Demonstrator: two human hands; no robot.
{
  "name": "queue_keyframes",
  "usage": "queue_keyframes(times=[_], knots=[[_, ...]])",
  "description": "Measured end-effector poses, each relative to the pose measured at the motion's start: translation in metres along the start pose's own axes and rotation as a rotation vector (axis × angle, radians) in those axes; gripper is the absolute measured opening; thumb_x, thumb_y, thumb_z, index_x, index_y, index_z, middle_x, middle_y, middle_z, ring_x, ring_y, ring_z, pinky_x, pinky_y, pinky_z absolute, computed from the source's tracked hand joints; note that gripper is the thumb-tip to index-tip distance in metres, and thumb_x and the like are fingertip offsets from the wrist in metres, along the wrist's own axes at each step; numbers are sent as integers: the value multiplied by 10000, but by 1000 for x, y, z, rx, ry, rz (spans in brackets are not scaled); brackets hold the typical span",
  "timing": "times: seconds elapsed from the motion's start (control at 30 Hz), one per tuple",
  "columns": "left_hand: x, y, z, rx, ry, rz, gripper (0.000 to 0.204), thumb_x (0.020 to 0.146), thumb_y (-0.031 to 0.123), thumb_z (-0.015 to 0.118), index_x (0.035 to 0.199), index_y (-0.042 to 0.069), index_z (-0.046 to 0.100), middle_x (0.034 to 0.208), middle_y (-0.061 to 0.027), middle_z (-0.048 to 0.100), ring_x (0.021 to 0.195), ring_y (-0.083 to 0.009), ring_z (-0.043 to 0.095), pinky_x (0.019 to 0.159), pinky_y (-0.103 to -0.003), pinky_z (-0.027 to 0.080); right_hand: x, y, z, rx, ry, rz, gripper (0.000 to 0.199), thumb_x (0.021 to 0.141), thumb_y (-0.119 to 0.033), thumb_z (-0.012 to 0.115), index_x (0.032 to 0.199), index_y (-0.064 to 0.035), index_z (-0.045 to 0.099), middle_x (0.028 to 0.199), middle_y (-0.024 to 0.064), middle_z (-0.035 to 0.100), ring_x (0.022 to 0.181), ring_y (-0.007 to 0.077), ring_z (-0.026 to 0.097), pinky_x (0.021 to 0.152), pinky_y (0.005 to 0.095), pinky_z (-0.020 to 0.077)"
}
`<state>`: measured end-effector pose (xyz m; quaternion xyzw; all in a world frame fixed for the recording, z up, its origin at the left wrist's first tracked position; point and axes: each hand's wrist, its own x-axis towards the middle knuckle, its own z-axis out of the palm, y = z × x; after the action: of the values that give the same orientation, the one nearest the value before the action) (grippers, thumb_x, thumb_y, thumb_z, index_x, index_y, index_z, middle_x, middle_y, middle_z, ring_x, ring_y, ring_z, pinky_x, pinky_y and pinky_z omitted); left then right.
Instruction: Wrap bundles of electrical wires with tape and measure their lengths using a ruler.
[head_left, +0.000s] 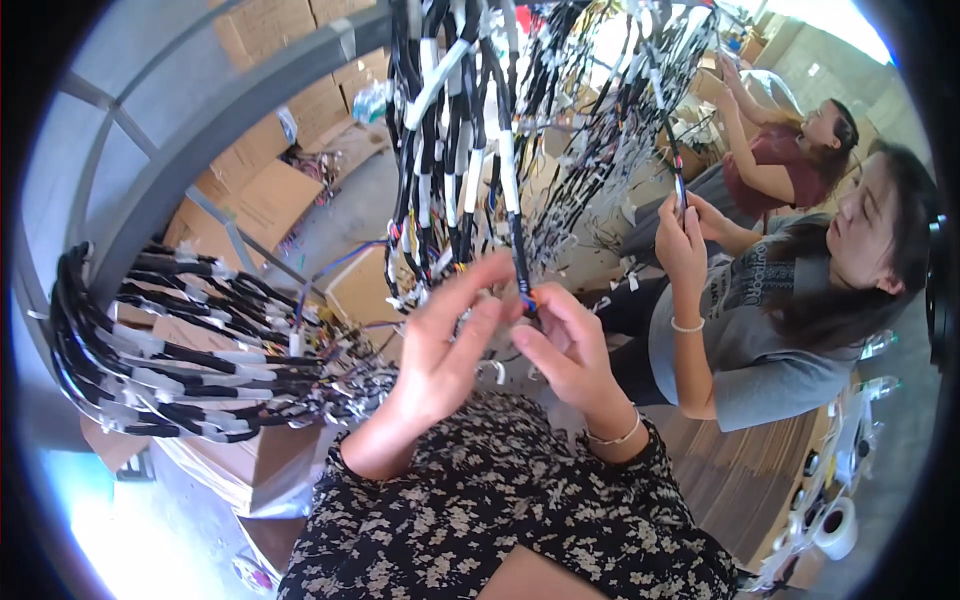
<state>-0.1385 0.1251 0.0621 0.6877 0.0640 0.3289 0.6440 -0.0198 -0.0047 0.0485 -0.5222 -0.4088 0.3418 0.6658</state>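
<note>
In the head view, my right hand (580, 362) is closing its fingers on the coloured wires (532, 298) ending a black harness (519, 262) that is hanging before me. My left hand (440, 355) is working just left, too blurred to tell whether it is gripping. Careless pulling could be loosening those wires; crowded neighbouring harnesses (425, 165) could be snagging.

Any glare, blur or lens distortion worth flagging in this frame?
Head view: washed-out glare at lower left and upper right; the left hand looks motion-blurred around the fingers; the grey metal rail bows under fisheye distortion; black vignetting rings the rim.
</note>
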Motion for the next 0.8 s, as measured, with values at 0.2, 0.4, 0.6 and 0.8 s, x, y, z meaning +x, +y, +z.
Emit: queue_keyframes(times=[0.2, 0.4, 0.6, 0.8], knots=[[-14, 6, -9, 36, -90, 85, 366, 1027, 221, 490, 1275, -37, 565, 1172, -110, 645, 1063, -162, 586, 894, -290, 468, -34, 5, 2, 410, -302, 130, 532, 972, -325, 577, 1354, 18, 440, 1179, 109, 578, 1045, 190, 586, 925, 318, 431], [-42, -25, -29, -696, -206, -461, 665, 979, 523, 374, 1314, -31, 527, 1319, -303, 542, 1034, -359, 663, 910, -393, 524, -63, 4, 37, 566, -458, 90, 652, 938, -194, 567, 1470, 19, 257, 1439, 149, 393, 1194, 291, 546, 1042, 398, 364], [-63, 4, -30, -650, -348, -362, 596, 978, 330, 521, 1425, -43, 392, 1271, -225, 591, 1107, -283, 631, 878, -325, 538, -77, 21, 49, 555, -341, 92, 571, 933, -72, 468, 1451, 46, 259, 1352, 185, 498, 1185, 326, 575, 1021, 409, 426], [-81, 10, -27, -385, -256, -284, 414, 1030, 59, 433, 1437, -4, 391, 1161, -163, 644, 971, -181, 674, 793, -296, 576, -92, 26, 65, 476, -237, 105, 585, 943, -17, 403, 1487, 37, 198, 1346, 185, 506, 1227, 295, 549, 1045, 400, 424]])
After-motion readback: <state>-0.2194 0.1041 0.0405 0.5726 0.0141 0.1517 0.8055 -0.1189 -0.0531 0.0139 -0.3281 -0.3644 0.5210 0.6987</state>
